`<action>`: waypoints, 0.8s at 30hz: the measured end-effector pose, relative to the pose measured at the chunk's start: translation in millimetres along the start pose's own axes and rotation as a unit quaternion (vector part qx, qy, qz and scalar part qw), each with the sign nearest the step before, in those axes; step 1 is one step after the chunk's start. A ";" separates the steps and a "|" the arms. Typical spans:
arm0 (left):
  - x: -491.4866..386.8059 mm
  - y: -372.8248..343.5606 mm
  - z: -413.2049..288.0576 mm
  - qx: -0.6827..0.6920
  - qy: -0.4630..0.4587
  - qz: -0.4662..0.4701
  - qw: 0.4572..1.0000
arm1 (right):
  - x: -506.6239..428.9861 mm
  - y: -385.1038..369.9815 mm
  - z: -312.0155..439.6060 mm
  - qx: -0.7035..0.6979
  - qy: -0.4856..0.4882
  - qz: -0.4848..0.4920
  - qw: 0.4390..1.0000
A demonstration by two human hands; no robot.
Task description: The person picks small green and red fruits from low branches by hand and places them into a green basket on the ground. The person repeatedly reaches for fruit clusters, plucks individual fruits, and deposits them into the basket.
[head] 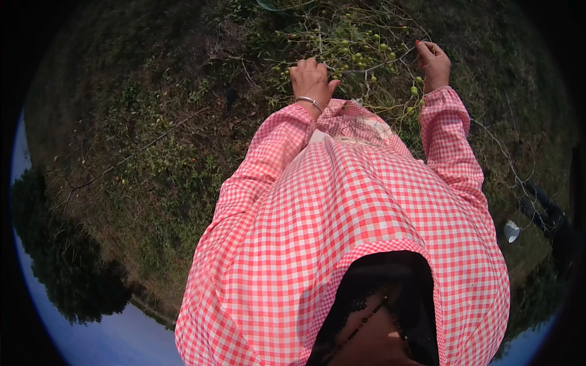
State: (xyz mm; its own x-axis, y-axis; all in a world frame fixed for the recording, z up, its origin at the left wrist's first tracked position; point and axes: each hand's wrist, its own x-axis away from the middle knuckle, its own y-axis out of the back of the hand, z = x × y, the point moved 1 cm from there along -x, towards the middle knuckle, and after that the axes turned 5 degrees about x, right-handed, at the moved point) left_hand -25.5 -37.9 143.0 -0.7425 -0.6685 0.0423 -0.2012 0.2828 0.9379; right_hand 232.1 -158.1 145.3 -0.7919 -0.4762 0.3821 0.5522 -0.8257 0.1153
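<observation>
A thin, leafless-looking branch (366, 71) with many small round green fruits (383, 47) spreads before me. My left hand (312, 80), with a silver bangle (309, 101) at the wrist, curls its fingers over the branch's left end, its thumb pointing right. At the right, my right hand (433, 63) is raised with thumb and fingers pinched together close to the other end of the branch. A small red spot shows at its fingertips; whether it is a fruit or a nail is unclear. Several larger green fruits (414, 90) hang just below that hand.
Low weeds and dry grass (183, 169) cover the ground. A bare stick (137, 153) slants across them at the left. To the right are a person's dark-clad legs (542, 206), a white container (511, 231) and another thin branch (499, 144). Trees (68, 265) stand farther off.
</observation>
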 end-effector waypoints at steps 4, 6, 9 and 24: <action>-2.3 -10.3 0.9 -0.015 0.001 0.007 1.000 | 0.5 -0.8 -1.5 0.020 0.006 -0.008 1.000; -2.4 -14.7 1.0 -0.004 -0.001 -0.002 1.000 | 0.3 0.0 -1.7 0.017 0.001 -0.003 1.000; -2.2 -18.8 1.8 0.033 -0.008 -0.045 0.998 | 0.0 0.6 -1.3 0.009 0.000 0.001 1.000; 0.3 11.7 36.3 0.515 0.250 0.087 0.815 | 3.1 1.5 -3.1 0.007 0.003 -0.006 1.000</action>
State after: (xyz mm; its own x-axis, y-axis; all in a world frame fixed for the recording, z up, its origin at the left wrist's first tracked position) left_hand -51.3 -9.9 141.4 -0.5149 -0.6810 0.5206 -0.7420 0.6582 0.1272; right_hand 229.6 -161.8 143.8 -0.8000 -0.4690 0.3743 0.5467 -0.8267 0.1326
